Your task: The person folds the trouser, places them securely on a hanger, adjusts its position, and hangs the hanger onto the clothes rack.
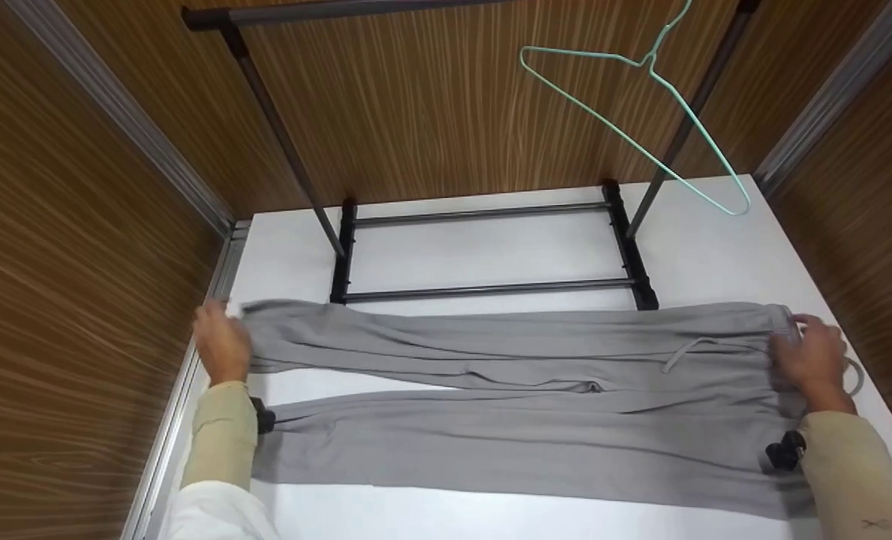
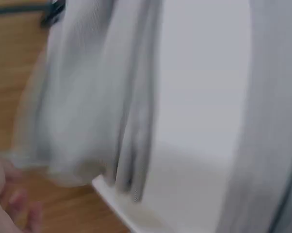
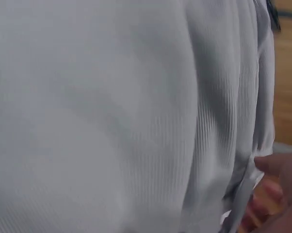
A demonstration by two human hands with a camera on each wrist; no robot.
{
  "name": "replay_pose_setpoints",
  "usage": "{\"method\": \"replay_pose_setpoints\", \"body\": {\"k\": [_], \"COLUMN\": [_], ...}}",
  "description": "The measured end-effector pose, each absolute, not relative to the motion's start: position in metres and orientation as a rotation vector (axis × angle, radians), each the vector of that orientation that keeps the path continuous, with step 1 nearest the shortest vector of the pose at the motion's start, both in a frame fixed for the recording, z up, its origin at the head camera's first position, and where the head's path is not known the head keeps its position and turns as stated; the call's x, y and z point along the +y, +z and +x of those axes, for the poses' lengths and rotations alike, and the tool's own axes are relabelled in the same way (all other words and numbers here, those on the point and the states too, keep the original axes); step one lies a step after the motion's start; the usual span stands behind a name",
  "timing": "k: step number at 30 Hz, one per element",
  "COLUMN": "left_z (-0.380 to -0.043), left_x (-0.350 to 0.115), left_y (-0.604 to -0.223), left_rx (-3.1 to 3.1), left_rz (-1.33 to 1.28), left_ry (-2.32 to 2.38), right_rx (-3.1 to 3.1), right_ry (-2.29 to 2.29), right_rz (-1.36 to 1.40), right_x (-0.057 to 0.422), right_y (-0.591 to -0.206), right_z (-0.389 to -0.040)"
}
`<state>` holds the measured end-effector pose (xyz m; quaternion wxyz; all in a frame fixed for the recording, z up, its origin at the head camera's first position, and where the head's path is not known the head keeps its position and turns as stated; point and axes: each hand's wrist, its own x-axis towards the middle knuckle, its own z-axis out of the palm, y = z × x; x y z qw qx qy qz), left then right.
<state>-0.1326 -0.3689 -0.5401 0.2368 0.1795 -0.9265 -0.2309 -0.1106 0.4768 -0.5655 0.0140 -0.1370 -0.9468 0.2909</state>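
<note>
Grey trousers [image 1: 491, 442] lie across the desk [image 1: 483, 255], right hand [image 1: 815, 356] pinching the waistband [image 1: 780, 319], left hand [image 1: 220, 341] too blurred to tell its grip, so uneven pulling could skew them!

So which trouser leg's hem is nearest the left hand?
The far leg, nearer the rack: the left hand is at its hem; the near leg ends farther off.

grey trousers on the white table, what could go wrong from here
The grey trousers lie with one long edge right by the rack, so they might snag there if lifted. The loose drawstring could get trapped in a fold. Creases along both legs may set if not smoothed.
</note>
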Motion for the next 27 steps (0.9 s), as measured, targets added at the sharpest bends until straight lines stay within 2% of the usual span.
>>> {"method": "replay_pose_setpoints", "body": {"k": [6, 9, 12, 22, 27], "left_z": [-0.118, -0.11, -0.103, -0.09, -0.083], "left_x": [-0.33, -0.318, -0.311, -0.325, -0.333], "left_y": [-0.567, -0.579, -0.587, -0.586, -0.585], "left_rx": [-2.819, -2.967, -3.053, -3.161, -3.169], "left_rz": [0.061, -0.105, -0.184, -0.097, -0.007], "left_ry": [-0.712, -0.73, -0.679, -0.587, -0.532], "right_rx": [-2.943, -3.004, -3.086, -3.158, -3.187], "right_ry": [0.81, 0.838, 0.83, 0.798, 0.8], "right_rz": [0.109, 0.219, 0.215, 0.084, 0.117], "right_x": [0.443, 0.432, 0.427, 0.421, 0.421], "right_y": [-0.564, -0.568, -0.573, -0.579, -0.58], "right_z": [-0.121, -0.125, -0.126, -0.13, -0.13]}}
